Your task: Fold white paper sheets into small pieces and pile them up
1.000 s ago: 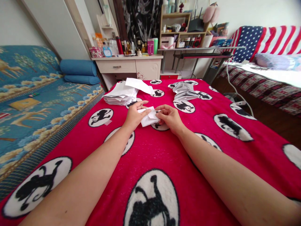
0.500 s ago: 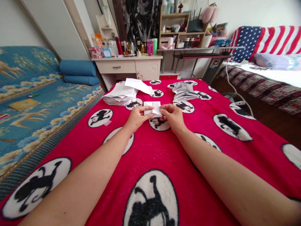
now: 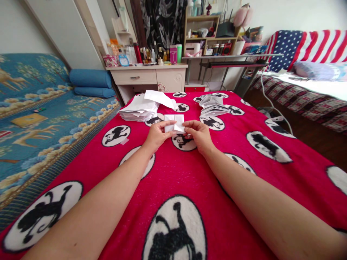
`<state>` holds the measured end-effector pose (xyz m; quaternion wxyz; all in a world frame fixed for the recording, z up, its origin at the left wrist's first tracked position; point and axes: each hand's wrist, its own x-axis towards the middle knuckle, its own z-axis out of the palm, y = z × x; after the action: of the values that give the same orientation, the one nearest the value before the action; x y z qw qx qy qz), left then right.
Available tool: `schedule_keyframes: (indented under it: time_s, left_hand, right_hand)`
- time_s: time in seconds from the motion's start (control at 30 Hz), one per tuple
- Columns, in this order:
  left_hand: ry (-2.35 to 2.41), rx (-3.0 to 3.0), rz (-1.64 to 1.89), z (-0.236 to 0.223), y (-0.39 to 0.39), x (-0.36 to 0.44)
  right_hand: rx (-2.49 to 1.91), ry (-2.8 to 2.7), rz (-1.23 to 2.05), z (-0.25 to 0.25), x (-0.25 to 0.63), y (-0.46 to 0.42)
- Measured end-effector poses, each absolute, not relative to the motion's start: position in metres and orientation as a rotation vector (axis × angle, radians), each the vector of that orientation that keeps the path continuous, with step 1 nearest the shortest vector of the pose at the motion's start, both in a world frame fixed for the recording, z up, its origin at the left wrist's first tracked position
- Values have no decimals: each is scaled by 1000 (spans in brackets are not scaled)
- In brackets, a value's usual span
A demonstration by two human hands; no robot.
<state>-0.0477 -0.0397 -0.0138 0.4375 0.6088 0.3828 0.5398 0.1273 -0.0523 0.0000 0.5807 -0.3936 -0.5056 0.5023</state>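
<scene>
Between my two hands is a small folded piece of white paper (image 3: 174, 120), with a crease or flap edge running down its middle. My left hand (image 3: 157, 135) pinches its left side between thumb and fingers. On the right edge, my right hand (image 3: 200, 133) grips it with thumb and fingertips. Beyond my left hand lies a pile of white paper sheets (image 3: 139, 108), a loose sheet slanting across its top. A stack of folded papers (image 3: 213, 105) rests farther off, past my right hand.
A red blanket (image 3: 173, 173) with black-and-white oval figures covers the surface under my hands. A small clear scrap (image 3: 124, 141) lies on it at left. A blue sofa (image 3: 54, 119) stands left, a cluttered dresser (image 3: 146, 76) ahead, and a bed (image 3: 311, 94) at right.
The folded paper has shifted very slightly left between my hands, and its flap looks a little tilted. Both hands keep their hold.
</scene>
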Motion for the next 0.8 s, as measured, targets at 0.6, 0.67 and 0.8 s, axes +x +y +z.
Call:
schedule_keyframes:
  time_s: [0.6,0.67,0.8]
  left_hand:
    - [1083,2086,1368,-4,-50,-41]
    - [1063,2065,1420,-3,-51,-41]
    - [972,1777,1556,-3,-48,-41]
  right_hand:
    - [-935,-1305,974,-6,129,-46]
    - [-950,-1295,959,-6,130,-46]
    - [-939,-1239,1019,-5,130,-47]
